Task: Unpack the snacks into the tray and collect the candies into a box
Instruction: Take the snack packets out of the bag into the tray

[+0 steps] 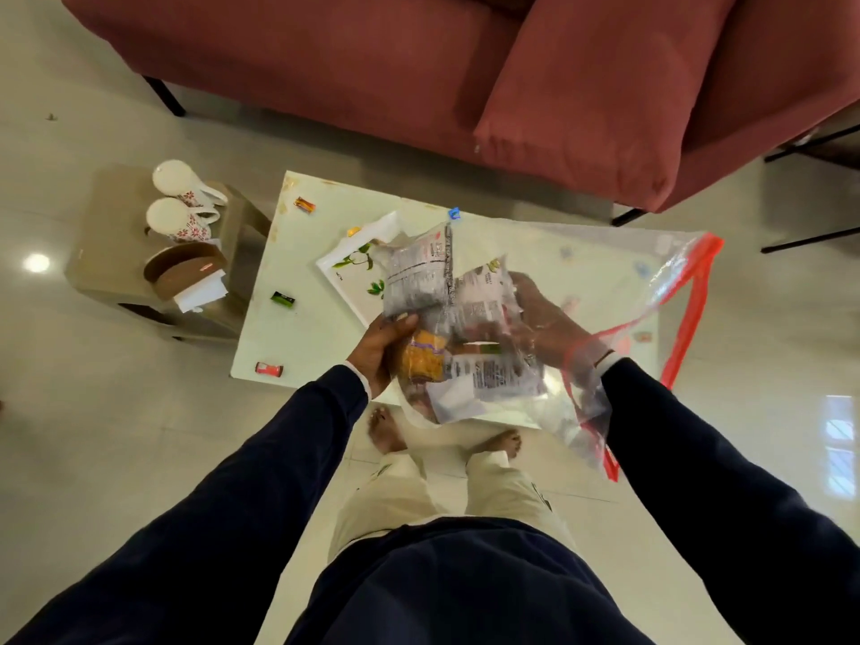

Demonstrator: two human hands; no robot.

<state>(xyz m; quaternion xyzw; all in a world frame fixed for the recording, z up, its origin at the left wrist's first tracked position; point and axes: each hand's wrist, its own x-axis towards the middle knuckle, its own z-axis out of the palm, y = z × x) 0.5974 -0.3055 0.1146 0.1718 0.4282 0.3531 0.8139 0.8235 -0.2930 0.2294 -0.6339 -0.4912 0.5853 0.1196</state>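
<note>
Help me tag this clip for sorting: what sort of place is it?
Most likely a home living room: a red sofa behind a low white table, glossy tiled floor, and mugs on a side stand.

Clear zip bag [651, 290] with a red seal strip, held above the white table [302, 337], mouth toward the right. Inside it, several snack packets [465, 328]: grey-and-white printed ones and an orange one, bunched together at the bag's left end. White tray [346, 274] with a green leaf print, flat on the table, partly hidden behind the bag. Four wrapped candies scattered on the tabletop: orange [305, 205], green [283, 299], red [269, 369], blue [454, 213].
</note>
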